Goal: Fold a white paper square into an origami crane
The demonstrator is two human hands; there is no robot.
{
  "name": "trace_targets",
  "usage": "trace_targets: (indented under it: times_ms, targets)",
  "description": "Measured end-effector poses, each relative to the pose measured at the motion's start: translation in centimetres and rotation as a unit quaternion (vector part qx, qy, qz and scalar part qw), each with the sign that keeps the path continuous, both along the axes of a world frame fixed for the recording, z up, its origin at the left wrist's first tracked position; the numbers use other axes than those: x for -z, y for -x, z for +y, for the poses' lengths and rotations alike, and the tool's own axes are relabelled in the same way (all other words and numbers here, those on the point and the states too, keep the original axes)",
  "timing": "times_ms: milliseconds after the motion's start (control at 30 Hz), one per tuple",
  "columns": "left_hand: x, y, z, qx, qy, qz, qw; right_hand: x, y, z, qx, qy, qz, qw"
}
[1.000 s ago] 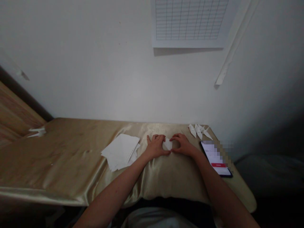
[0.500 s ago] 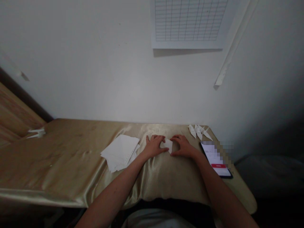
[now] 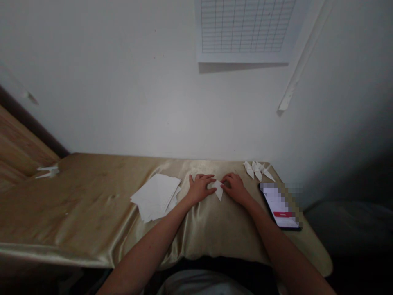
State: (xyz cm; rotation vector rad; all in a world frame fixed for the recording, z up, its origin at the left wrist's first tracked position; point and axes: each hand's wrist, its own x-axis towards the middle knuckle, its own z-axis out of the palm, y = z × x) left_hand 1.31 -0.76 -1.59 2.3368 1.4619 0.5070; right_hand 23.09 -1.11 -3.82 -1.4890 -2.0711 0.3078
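White paper [image 3: 218, 191] under flat left hand [image 3: 199, 188], right hand [image 3: 235, 189]

The surface [image 3: 92, 205] wore glossy, smooth gold satin cloth; the folded piece [image 3: 218, 189] and loose sheets [image 3: 155, 196] were matt white paper; the phone [image 3: 281, 205] was glossy.

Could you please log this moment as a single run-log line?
left hand: flat on folded paper | right hand: fingertips on its other edge | paper stack: left of hands | phone: right, screen lit

Folded paper [image 3: 218, 189] lies between sheet stack [image 3: 156, 196] left and phone [image 3: 281, 206] right.
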Motion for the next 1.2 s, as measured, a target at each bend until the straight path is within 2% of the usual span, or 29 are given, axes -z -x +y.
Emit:
trace_targets:
  times_ms: [433, 667, 1200]
  targets:
    - [-0.7, -0.2, 0.2, -0.009, 0.015, 0.005, 1.000, 0.8, 0.3, 0.5, 0.014, -0.026, 0.021, 0.999]
    - [-1.0, -0.4, -0.2, -0.015, 0.008, -0.020, 1.000, 0.0, 0.6, 0.3, 0.011, -0.022, 0.035, 0.999]
    - [-0.8, -0.3, -0.6, 0.006, -0.024, -0.028, 0.999, -1.9, 0.6, -0.9, -0.042, -0.052, -0.055, 0.996]
